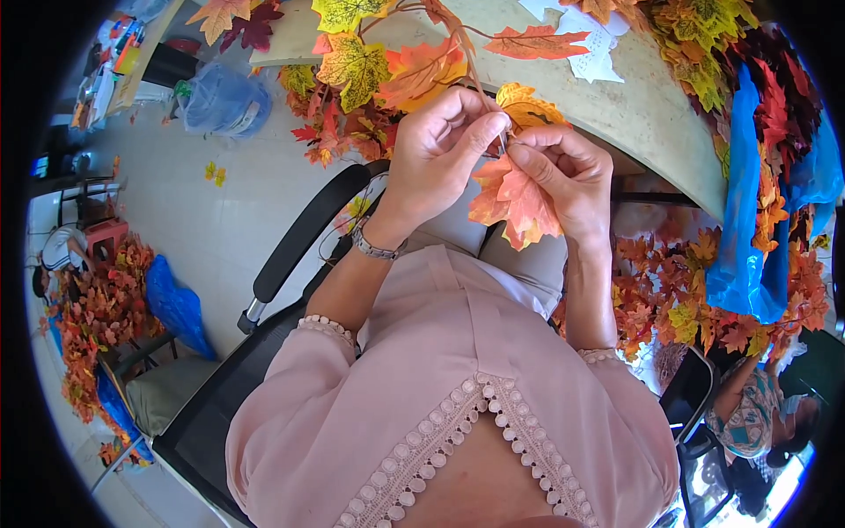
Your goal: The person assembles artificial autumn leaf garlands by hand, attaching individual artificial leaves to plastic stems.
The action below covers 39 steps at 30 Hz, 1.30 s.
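I see my left hand (437, 150) and right hand (559, 180) close together above my lap, both pinched on the thin brown stem (475, 79) where an orange artificial maple leaf (519, 198) hangs, held near for fine fingertip work.

stem: the thin brown stem (480, 88) vanishes between the pinching fingers of the left hand (436, 154) and right hand (563, 172).
orange leaf (519, 198): its base is covered by the right hand.
table (634, 106): cut off at twelve o'clock.
person at five o'clock (748, 414): squeezed by the rim, possibly seated.
shelf clutter at ten o'clock (110, 62): too small to tell.
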Each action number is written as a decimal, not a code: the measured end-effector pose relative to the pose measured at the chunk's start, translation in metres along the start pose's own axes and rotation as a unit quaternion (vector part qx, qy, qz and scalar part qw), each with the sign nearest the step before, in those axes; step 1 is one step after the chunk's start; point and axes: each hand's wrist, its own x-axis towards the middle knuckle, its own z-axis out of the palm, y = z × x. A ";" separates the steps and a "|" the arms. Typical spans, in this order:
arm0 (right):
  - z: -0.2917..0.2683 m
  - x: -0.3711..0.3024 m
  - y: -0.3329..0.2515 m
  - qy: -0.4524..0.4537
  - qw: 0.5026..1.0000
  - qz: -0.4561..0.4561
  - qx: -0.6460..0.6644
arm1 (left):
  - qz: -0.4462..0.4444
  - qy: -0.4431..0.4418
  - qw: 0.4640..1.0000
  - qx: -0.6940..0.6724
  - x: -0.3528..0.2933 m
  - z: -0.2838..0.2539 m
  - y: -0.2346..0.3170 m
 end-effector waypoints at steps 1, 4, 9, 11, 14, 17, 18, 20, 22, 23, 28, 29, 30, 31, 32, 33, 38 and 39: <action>0.001 -0.001 0.000 0.000 1.000 -0.010 0.013 | -0.007 -0.001 1.000 0.003 0.000 0.000 0.002; -0.001 -0.001 0.000 0.002 0.999 -0.014 0.035 | -0.013 -0.002 1.000 -0.002 0.001 0.000 0.001; 0.000 -0.002 0.000 0.001 0.999 -0.010 0.037 | -0.014 -0.006 1.000 -0.006 0.000 0.000 0.003; 0.000 -0.002 0.000 0.002 0.999 -0.008 0.041 | -0.016 -0.009 1.000 0.011 0.000 -0.001 0.001; 0.000 -0.002 0.001 -0.001 0.999 -0.008 0.045 | -0.024 -0.033 0.999 0.016 -0.001 -0.003 0.003; 0.000 -0.002 0.002 0.006 0.999 -0.014 0.040 | -0.021 -0.041 0.998 0.032 -0.001 -0.005 0.001; 0.000 -0.003 0.002 0.006 0.999 -0.014 0.040 | -0.021 -0.041 0.998 0.032 -0.001 -0.006 0.001; 0.000 -0.003 0.004 0.014 0.999 -0.022 0.034 | -0.022 -0.052 0.998 0.024 -0.001 -0.006 0.001; -0.001 -0.003 0.004 0.014 0.999 -0.021 0.028 | -0.012 -0.039 0.999 0.021 -0.001 -0.002 -0.001; -0.002 -0.003 0.004 0.014 0.999 -0.019 0.023 | -0.003 -0.026 0.999 0.018 -0.001 -0.001 -0.002; -0.003 -0.003 0.002 0.012 0.999 -0.026 0.022 | 0.008 -0.015 0.999 0.039 -0.001 0.003 -0.005; -0.002 -0.003 0.001 0.013 1.000 -0.020 0.010 | 0.006 -0.009 0.999 0.032 -0.002 0.004 -0.005; -0.002 -0.003 0.001 0.014 1.000 -0.020 0.011 | 0.006 -0.010 0.999 0.032 -0.003 0.005 -0.006; -0.002 -0.003 0.000 0.015 1.000 -0.012 0.004 | 0.009 -0.001 0.999 0.040 -0.004 0.006 -0.007; -0.002 -0.003 0.000 0.015 1.000 -0.004 -0.002 | 0.012 0.007 0.999 0.048 -0.004 0.007 -0.008; -0.002 -0.003 0.001 0.015 1.000 -0.004 -0.002 | 0.012 0.007 0.999 0.048 -0.005 0.006 -0.009; 0.002 -0.001 0.004 0.038 0.997 -0.045 0.043 | 0.036 0.007 0.997 0.064 -0.005 0.007 -0.009; 0.000 0.000 0.003 0.039 0.997 -0.044 0.043 | 0.035 0.007 0.997 0.063 -0.003 0.010 -0.006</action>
